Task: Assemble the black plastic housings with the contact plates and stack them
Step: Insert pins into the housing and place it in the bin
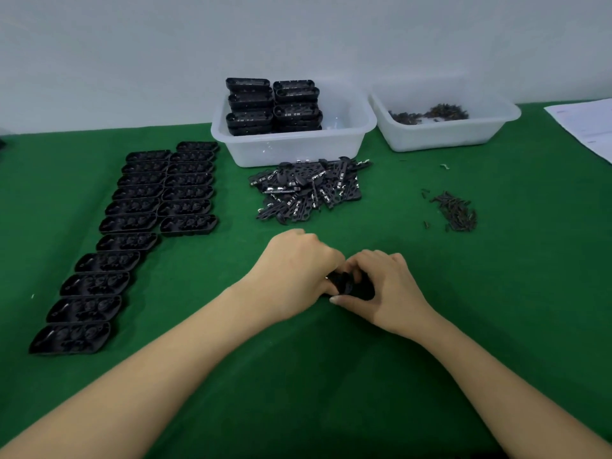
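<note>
Green cloth covers the surface (430,326); at six o'clock my left hand (294,276) and right hand (387,289) both grip one black housing (351,286). Mostly hidden, its contact plate could seat crooked if I press blindly.

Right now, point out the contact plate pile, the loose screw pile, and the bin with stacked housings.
contact plate pile (306,190), head view, middle of the heap
loose screw pile (455,213), head view, dense centre
bin with stacked housings (347,140), head view, bare front wall
</note>
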`<state>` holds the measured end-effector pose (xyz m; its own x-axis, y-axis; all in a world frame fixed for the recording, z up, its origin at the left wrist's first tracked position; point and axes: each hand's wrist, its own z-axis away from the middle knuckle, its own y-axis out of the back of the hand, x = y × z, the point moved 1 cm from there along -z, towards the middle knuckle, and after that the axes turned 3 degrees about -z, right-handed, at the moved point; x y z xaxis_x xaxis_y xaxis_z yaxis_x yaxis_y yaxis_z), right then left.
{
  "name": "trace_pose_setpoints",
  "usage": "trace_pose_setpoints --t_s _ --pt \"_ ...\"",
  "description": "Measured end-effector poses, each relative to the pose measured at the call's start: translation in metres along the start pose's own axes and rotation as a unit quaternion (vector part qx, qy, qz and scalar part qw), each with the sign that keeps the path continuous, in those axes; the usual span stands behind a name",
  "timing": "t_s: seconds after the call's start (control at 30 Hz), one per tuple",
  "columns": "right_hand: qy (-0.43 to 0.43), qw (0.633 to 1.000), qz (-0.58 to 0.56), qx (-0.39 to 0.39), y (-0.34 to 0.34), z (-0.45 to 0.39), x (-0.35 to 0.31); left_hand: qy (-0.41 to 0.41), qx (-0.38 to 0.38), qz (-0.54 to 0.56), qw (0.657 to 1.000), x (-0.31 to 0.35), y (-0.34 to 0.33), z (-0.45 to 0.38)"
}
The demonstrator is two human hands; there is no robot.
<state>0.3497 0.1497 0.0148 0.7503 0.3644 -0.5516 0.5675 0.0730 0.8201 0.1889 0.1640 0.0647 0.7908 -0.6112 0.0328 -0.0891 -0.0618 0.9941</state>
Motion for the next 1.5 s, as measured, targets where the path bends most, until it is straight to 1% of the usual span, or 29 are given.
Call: trace_pose_setpoints --t_s 0.17,0.27,0.33,0.4,0.47,0.5,0.63,0.87,0.97,1.0,1.03,1.07,1.1,1.13,1.17,1.2,1.23,1.3,1.4,1.5 --pt "-0.002 1.0 0.021 -0.009 -0.002 -0.001 -0.001 0.038 0.081 0.099 0.991 -0.004 -0.013 0.024" --pt "-0.001 1.0 0.026 -0.013 -0.002 -0.001 0.0 0.065 0.103 0.153 0.981 -0.009 -0.025 0.041" --pt "-0.005 0.999 0.027 -0.016 -0.002 0.0 0.0 0.083 0.152 0.153 0.973 -0.013 -0.032 0.054" --pt "-0.008 0.999 0.026 -0.018 -0.002 0.0 0.0 0.074 0.19 0.109 0.973 -0.017 -0.036 0.063" --pt "-0.005 1.0 0.025 -0.015 -0.003 0.0 0.0 0.044 0.191 0.076 0.978 -0.018 -0.04 0.068" --pt "-0.003 1.0 0.025 -0.013 -0.003 0.0 0.001 0.035 0.189 0.076 0.978 -0.017 -0.041 0.069" --pt "0.002 1.0 0.029 -0.009 -0.002 0.0 0.0 0.054 0.183 0.141 0.971 -0.017 -0.044 0.065" --pt "0.016 0.999 0.029 0.004 -0.004 0.0 0.002 0.065 0.145 0.247 0.956 -0.021 -0.043 0.059" --pt "0.016 0.999 0.016 -0.025 -0.002 0.001 0.002 0.06 0.139 0.261 0.953 -0.023 -0.043 0.059" --pt "0.006 0.999 -0.019 -0.039 0.001 0.002 0.003 0.059 0.141 0.262 0.953 -0.024 -0.044 0.059" --pt "-0.011 0.997 -0.064 -0.03 0.007 0.002 0.005 0.057 0.144 0.263 0.952 -0.025 -0.045 0.059" --pt "-0.032 0.994 -0.1 0.019 0.015 0.001 0.01 0.055 0.147 0.263 0.952 -0.025 -0.046 0.06" --pt "-0.054 0.988 -0.108 0.098 0.026 -0.002 0.018 0.054 0.15 0.263 0.951 -0.026 -0.047 0.06" --pt "-0.079 0.978 -0.077 0.179 0.038 -0.005 0.028 0.053 0.154 0.262 0.951 -0.026 -0.047 0.061" --pt "-0.113 0.965 -0.024 0.234 0.05 -0.009 0.039 0.053 0.158 0.261 0.951 -0.025 -0.048 0.061" --pt "-0.153 0.955 0.036 0.252 0.06 -0.014 0.049 0.051 0.162 0.258 0.951 -0.025 -0.048 0.061" --pt "-0.191 0.947 0.088 0.243 0.068 -0.018 0.058 0.05 0.166 0.254 0.951 -0.025 -0.048 0.061" --pt "-0.243 0.936 0.142 0.211 0.077 -0.024 0.072 0.052 0.176 0.243 0.953 -0.024 -0.048 0.06" --pt "-0.273 0.927 0.186 0.18 0.082 -0.027 0.08 0.067 0.192 0.234 0.951 -0.025 -0.049 0.062" --pt "-0.298 0.921 0.202 0.152 0.079 -0.028 0.081 0.076 0.197 0.229 0.95 -0.028 -0.051 0.062"
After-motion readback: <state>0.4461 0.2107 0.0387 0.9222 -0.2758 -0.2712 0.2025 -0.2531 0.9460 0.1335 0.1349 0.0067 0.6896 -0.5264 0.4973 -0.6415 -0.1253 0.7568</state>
